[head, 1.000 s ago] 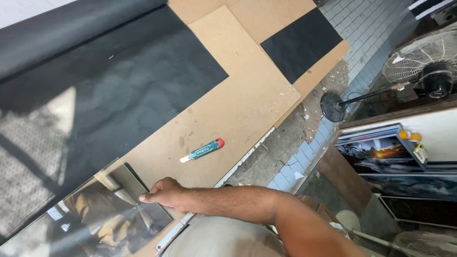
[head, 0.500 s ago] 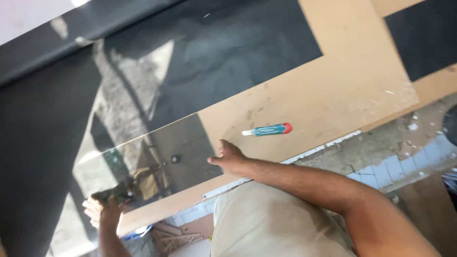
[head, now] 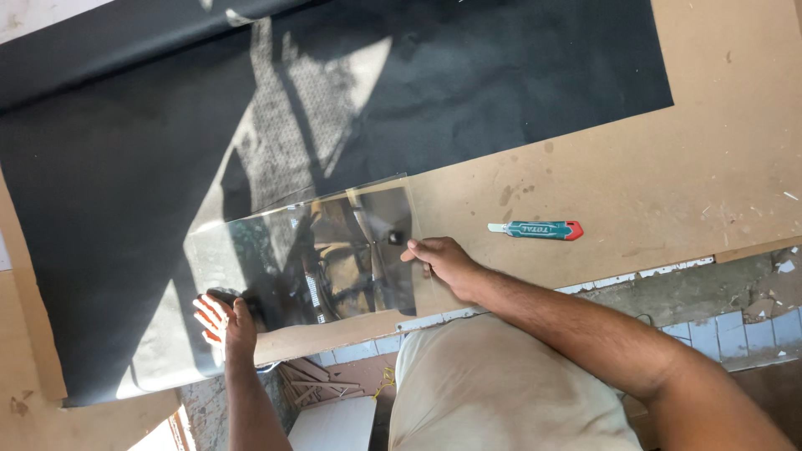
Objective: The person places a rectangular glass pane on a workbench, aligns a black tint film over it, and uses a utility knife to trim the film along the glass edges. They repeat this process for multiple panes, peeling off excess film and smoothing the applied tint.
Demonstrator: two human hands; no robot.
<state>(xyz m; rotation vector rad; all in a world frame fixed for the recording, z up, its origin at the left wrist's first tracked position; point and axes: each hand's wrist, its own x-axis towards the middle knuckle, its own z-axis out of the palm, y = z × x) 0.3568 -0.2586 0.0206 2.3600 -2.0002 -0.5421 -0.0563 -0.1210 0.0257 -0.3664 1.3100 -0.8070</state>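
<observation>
Glossy and see-through, the clear rectangular plastic sheet (head: 309,259) is lying flat in front of me, partly over the big black textured sheet (head: 251,125) and partly over the brown fibreboard worktop (head: 635,167). It's throwing back reflections, so the middle of it looks dark and busy.

My right hand (head: 441,260) is on the sheet's right edge, fingers spread flat and pressing down, not curled around anything. My left hand (head: 225,321) is over at the lower left corner of the sheet, in a patch of bright sun, fingers bent at the edge. Honestly can't tell whether I'm pinching the edge there or just resting on it, the glare washes it out.

Off to the right, well apart from my right hand, a teal utility knife with a red end (head: 536,229) sits on the bare board, lying nearly level. Nobody's touching it.

The black sheet runs off the top and left of the view, with a strip of sunlight across it. Below the board's edge there's tiled floor (head: 735,330) and my beige trousers (head: 501,392).
</observation>
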